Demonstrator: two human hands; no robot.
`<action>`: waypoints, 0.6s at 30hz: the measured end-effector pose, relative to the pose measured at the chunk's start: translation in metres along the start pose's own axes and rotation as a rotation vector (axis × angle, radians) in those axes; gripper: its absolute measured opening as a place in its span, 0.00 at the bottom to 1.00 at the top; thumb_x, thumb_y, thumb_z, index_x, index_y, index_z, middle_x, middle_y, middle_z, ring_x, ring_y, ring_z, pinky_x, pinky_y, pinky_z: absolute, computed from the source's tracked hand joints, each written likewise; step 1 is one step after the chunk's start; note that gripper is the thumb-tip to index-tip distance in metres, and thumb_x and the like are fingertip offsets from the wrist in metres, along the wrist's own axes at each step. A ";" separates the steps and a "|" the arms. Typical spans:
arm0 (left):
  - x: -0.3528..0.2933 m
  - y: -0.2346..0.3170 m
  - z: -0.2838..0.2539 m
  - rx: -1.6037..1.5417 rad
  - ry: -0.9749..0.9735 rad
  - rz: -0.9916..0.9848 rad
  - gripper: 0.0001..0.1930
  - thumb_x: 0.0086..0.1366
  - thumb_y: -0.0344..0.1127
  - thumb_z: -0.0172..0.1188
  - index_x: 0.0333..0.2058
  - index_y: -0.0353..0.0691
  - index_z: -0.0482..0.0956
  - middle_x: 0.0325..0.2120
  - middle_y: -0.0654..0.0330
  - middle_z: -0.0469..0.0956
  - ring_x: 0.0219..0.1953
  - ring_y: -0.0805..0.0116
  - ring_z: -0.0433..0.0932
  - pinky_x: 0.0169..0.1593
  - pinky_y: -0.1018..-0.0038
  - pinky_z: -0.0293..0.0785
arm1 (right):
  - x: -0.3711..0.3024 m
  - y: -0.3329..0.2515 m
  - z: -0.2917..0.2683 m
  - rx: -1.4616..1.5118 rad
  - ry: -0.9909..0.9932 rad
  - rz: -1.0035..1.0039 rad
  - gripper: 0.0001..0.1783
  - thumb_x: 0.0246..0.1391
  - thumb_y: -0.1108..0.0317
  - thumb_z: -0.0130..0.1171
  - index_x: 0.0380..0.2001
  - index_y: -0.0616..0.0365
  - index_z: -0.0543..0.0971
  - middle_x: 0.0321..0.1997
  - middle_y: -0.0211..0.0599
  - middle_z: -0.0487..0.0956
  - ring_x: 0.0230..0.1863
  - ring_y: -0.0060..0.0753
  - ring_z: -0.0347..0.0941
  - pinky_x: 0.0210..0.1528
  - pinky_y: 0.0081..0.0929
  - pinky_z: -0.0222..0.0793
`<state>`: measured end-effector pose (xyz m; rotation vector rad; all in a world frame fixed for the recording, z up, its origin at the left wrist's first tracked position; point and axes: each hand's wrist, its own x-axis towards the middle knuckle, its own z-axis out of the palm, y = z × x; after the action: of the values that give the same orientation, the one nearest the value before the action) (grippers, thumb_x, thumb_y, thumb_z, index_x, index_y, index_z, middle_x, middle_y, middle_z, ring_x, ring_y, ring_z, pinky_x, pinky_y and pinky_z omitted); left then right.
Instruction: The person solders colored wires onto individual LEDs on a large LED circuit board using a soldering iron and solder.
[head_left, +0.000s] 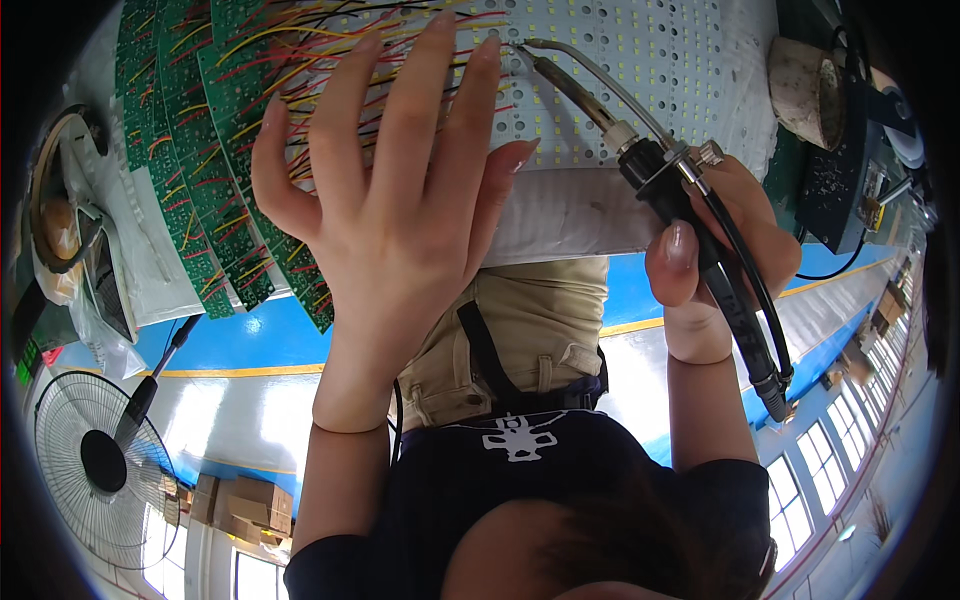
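Observation:
My right hand (745, 225) is wrapped around the black handle of a soldering iron (650, 170). A thin curved metal feed tube (605, 80) is clamped beside its barrel, and both tips meet just right of my left fingertips. Spread wide, my left hand (390, 205) lies palm down over many thin red, yellow and black wires (300, 50). Its fingertips rest on or just above them. The wires run from green circuit boards (225, 130) at the left to a white panel (650, 60) dotted with small yellowish squares. What lies beneath my palm is hidden.
A cylindrical whitish pot (800, 95) and a dark box-shaped unit (850, 190) stand at the right. At the left are a round-rimmed container (62, 200) with plastic film and a fan (105, 465). The white work surface (570, 215) ends just before my body.

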<state>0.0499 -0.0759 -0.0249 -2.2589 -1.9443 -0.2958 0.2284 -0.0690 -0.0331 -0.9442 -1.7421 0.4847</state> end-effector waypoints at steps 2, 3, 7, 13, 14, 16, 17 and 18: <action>-0.002 -0.001 0.001 -0.032 0.023 -0.002 0.17 0.63 0.51 0.51 0.48 0.59 0.78 0.52 0.73 0.71 0.53 0.68 0.67 0.59 0.62 0.48 | 0.004 -0.003 -0.007 -0.098 -0.172 -0.010 0.13 0.37 0.73 0.64 0.27 0.69 0.75 0.25 0.47 0.77 0.25 0.42 0.76 0.26 0.30 0.73; -0.002 -0.001 0.001 -0.034 0.022 -0.001 0.17 0.63 0.51 0.51 0.48 0.59 0.78 0.52 0.73 0.71 0.53 0.68 0.67 0.59 0.62 0.48 | 0.003 -0.002 -0.007 -0.096 -0.173 -0.010 0.13 0.37 0.73 0.64 0.27 0.69 0.75 0.25 0.47 0.77 0.25 0.42 0.76 0.26 0.30 0.73; -0.002 0.000 0.002 -0.039 0.026 0.002 0.17 0.63 0.51 0.51 0.48 0.59 0.78 0.52 0.73 0.71 0.53 0.68 0.67 0.60 0.62 0.48 | 0.001 -0.001 -0.006 -0.095 -0.149 -0.015 0.12 0.36 0.73 0.64 0.25 0.69 0.75 0.25 0.47 0.77 0.25 0.42 0.76 0.27 0.29 0.73; -0.001 -0.001 0.001 -0.038 0.015 -0.007 0.17 0.62 0.51 0.51 0.48 0.59 0.78 0.52 0.73 0.71 0.54 0.68 0.67 0.60 0.61 0.48 | 0.003 -0.003 -0.004 -0.102 -0.153 0.014 0.12 0.35 0.72 0.64 0.24 0.69 0.76 0.25 0.47 0.77 0.25 0.42 0.76 0.27 0.29 0.73; -0.001 -0.001 0.002 -0.039 0.016 -0.007 0.17 0.62 0.51 0.51 0.48 0.59 0.78 0.52 0.73 0.71 0.54 0.68 0.67 0.60 0.61 0.48 | 0.004 -0.003 -0.004 -0.113 -0.152 0.022 0.12 0.35 0.72 0.64 0.24 0.69 0.76 0.25 0.46 0.77 0.25 0.42 0.76 0.27 0.29 0.73; -0.001 -0.002 0.003 -0.062 0.029 -0.005 0.17 0.62 0.51 0.52 0.48 0.59 0.78 0.52 0.73 0.71 0.54 0.68 0.66 0.60 0.61 0.48 | 0.006 -0.003 -0.006 -0.114 -0.164 0.005 0.12 0.34 0.72 0.65 0.24 0.69 0.76 0.25 0.46 0.77 0.25 0.42 0.76 0.27 0.29 0.73; -0.001 -0.002 0.002 -0.062 0.028 -0.006 0.17 0.62 0.51 0.52 0.48 0.59 0.78 0.52 0.73 0.71 0.54 0.68 0.66 0.60 0.61 0.48 | 0.006 -0.002 -0.006 -0.113 -0.176 -0.012 0.12 0.34 0.71 0.65 0.23 0.69 0.76 0.25 0.45 0.77 0.25 0.41 0.76 0.27 0.29 0.73; -0.001 -0.002 0.001 -0.055 0.022 -0.005 0.17 0.62 0.51 0.51 0.48 0.59 0.78 0.52 0.73 0.71 0.54 0.69 0.66 0.60 0.62 0.48 | 0.006 -0.003 -0.006 -0.112 -0.176 -0.012 0.12 0.34 0.71 0.65 0.23 0.69 0.76 0.25 0.45 0.77 0.25 0.41 0.76 0.27 0.29 0.73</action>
<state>0.0478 -0.0758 -0.0261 -2.2744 -1.9545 -0.3772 0.2319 -0.0663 -0.0253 -0.9941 -1.9497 0.4785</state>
